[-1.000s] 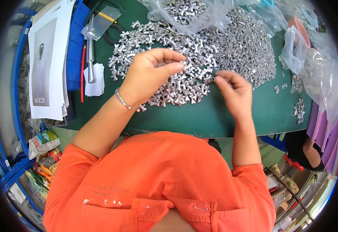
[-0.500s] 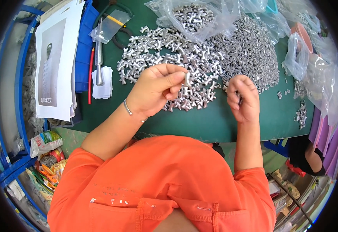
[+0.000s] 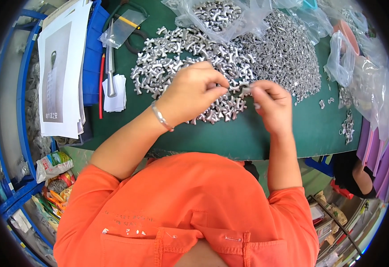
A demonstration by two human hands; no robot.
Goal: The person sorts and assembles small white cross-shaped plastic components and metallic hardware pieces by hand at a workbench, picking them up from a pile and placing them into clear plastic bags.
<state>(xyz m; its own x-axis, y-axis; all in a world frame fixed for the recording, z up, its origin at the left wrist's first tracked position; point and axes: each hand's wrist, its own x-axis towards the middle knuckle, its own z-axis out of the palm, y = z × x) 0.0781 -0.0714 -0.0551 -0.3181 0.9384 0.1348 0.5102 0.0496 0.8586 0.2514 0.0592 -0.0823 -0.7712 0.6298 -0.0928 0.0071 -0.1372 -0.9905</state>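
Over the pile of silver bone-shaped metal pieces [image 3: 158, 75], my left hand [image 3: 193, 91] has its thumb and forefinger pinched together. Whatever lies between those fingertips is too small to make out. Just to its right, my right hand [image 3: 273, 106] is closed, thumb against forefinger, with a bone-shaped metal piece [image 3: 246, 91] at its fingertips. The two sets of fingertips face each other with a small gap. Behind the right hand rises a heap of small metal rings [image 3: 288, 58].
Clear plastic bags [image 3: 341, 64] lie at the back and right, near a pink container [image 3: 349, 38]. Printed sheets [image 3: 61, 75], a blue bin [image 3: 95, 53], a red pen [image 3: 101, 86] and a metal-handled tool [image 3: 110, 71] are at left. A small ring cluster [image 3: 347, 128] sits near the right edge.
My left hand has turned over, knuckles up, and the bone-shaped piece is out of its fingertips. My right hand has moved left toward it, and a bone-shaped piece now shows at its fingertips.
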